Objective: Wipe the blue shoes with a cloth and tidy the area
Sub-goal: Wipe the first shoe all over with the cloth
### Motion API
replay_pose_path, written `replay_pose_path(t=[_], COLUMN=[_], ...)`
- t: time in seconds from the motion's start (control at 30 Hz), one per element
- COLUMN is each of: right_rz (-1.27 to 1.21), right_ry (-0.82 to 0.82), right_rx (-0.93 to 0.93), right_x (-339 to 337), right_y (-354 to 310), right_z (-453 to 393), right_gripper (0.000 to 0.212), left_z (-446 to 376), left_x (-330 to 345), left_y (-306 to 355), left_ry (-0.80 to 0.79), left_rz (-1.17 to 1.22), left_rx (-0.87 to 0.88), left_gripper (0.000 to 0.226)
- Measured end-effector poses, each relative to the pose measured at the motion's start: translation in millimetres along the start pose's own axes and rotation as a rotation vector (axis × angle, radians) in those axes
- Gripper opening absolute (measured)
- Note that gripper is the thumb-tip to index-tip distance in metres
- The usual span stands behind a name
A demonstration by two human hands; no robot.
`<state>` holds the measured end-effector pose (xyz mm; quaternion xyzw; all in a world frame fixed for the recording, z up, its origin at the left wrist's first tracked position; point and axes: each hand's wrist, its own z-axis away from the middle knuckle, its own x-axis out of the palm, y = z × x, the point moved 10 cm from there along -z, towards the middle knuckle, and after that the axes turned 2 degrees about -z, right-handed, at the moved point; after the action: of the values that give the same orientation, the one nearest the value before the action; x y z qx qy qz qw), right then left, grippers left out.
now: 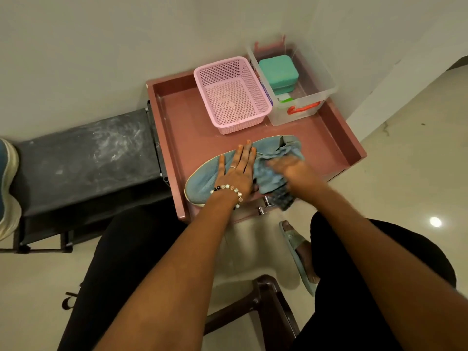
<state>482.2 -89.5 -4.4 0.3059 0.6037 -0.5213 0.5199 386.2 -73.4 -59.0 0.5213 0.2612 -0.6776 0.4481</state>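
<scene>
The left hand [236, 171] lies flat with its fingers straight and spread, pressing down on the middle of a light blue perforated slip-on shoe with a pale sole rim [202, 179]. The right hand [287, 167] is blurred, its fingers closed on a crumpled blue-grey cloth [268, 177] held against the heel half of that shoe; a darker end of the cloth hangs over the near edge.

The shoe lies lengthwise across the near part of a dusty-pink worktop with raised rims [174, 122], toe to the left. At the worktop's far side stands a pink perforated plastic basket [255, 79] with nothing visible in it. Just right of it stands a clear plastic storage box with an orange handle [326, 84], holding a teal rounded case [277, 70] and a small green item too unclear to name.

Left of the worktop, a dark scuffed rack shelf [83, 158] carries a second blue shoe with a white sole [7, 183], cut off by the frame edge.

Both forearms reach forward from below, the left wrist wearing a beaded bracelet [229, 190] and the ring finger a thin ring [232, 167].
</scene>
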Motion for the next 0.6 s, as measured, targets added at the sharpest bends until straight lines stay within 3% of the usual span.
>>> replay_pose_path(t=[0.13, 0.23, 0.33, 0.4, 0.5, 0.6], right_rz=[-0.008, -0.109, -0.164, -0.13, -0.082, -0.087], right_ry=[0.111, 0.288, 0.267, 0.183, 0.071, 0.214], right_rx=[0.068, 0.334, 0.181, 0.048, 0.012, 0.018], right_x=[-20.4, -12.3, -2.6, -9.0, -27.6, -30.6], right_y=[25.4, 5.5, -25.0, -10.3, 20.8, 21.7], right_z=[2.7, 0.8, -1.7, 0.5, 4.1, 2.7], right_gripper=[0.04, 0.033, 0.037, 0.046, 0.049, 0.042], left_z=[0.4, 2.0, 3.2, 1.6, 0.8, 1.1], left_x=[1.0, -1.7, -2.0, 0.2, 0.5, 1.5], left_y=[0.3, -0.8, -0.2, -0.4, -0.4, 1.1], left_ry=[-0.005, -0.009, -0.025, -0.032, -0.035, -0.045], left_rz=[0.03, 0.03, 0.007, 0.008, 0.045, 0.048], left_rx=[-0.003, 0.001, -0.007, -0.006, -0.002, -0.003], left_gripper=[0.092, 0.089, 0.083, 0.085, 0.093, 0.095])
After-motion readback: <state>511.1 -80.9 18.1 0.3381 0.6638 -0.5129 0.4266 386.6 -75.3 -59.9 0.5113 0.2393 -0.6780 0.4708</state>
